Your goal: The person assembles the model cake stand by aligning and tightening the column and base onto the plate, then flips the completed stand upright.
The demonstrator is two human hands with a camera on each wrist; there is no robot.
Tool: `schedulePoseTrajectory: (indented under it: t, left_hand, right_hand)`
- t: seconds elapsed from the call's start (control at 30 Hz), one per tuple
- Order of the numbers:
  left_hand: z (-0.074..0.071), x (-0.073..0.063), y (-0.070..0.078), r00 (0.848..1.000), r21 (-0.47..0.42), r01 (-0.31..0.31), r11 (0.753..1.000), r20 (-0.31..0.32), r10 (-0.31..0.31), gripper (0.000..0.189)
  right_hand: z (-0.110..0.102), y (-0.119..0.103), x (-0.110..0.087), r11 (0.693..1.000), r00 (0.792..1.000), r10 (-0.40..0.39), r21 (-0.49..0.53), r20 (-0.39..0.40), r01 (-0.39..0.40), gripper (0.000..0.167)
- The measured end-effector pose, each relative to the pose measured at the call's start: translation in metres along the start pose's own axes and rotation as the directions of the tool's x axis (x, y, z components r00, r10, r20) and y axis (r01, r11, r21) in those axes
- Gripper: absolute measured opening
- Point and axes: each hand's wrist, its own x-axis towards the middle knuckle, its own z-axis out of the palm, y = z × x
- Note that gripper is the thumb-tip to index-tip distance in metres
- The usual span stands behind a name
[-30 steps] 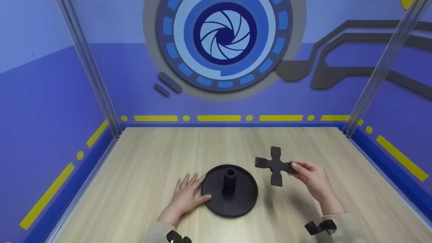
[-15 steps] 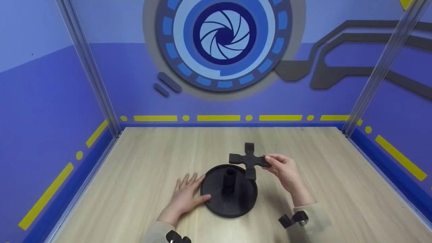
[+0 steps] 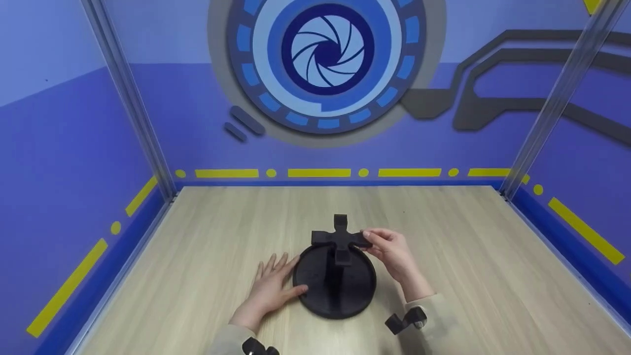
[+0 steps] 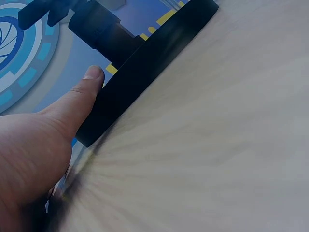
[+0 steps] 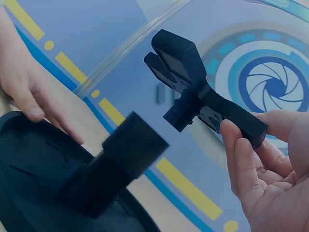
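A round black base (image 3: 315, 293) with a raised rim lies on the wooden table. From its middle rises a thick black post (image 5: 133, 154). Fingers spread, my left hand (image 3: 268, 293) rests at the base's left side, with the thumb (image 4: 89, 92) along the rim. My right hand (image 3: 394, 254) pinches one arm of a black four-armed cross piece (image 3: 341, 238) between thumb and fingers. In the right wrist view a short ribbed peg (image 5: 183, 112) sticks out of the cross's underside, apart from the post's top and tilted much like it. The head view has the cross covering that top.
The light wooden table (image 3: 222, 236) is bounded by a blue back wall (image 3: 162, 118) and side walls with yellow dashes. Metal posts (image 3: 133, 103) stand at its back corners. Black straps (image 3: 406, 319) sit on both sleeves.
My right hand has carried the cross piece leftward, from beside the base to over its post. The left hand and the base have stayed where they were.
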Motion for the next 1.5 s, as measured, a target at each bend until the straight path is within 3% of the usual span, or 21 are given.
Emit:
schedulePoseTrajectory:
  t: [0.63, 1.03, 1.5]
  left_hand:
    - [0.001, 0.0, -0.001, 1.0, 0.011, -0.011, 1.0, -0.012, 0.011, 0.086]
    - [0.001, 0.0, -0.001, 1.0, 0.004, -0.004, 1.0, 0.0, 0.004, 0.086]
    - [0.001, 0.0, -0.001, 1.0, 0.015, -0.017, 1.0, -0.017, 0.018, 0.086]
  right_hand:
    - [0.001, 0.016, 0.0, 0.998, 0.998, 0.042, -0.055, 0.052, -0.039, 0.021]
    - [-0.002, 0.016, 0.0, 0.997, 0.993, 0.069, -0.041, 0.098, -0.065, 0.011]
    - [-0.006, 0.008, -0.006, 0.982, 0.967, 0.128, -0.164, 0.221, -0.093, 0.034]
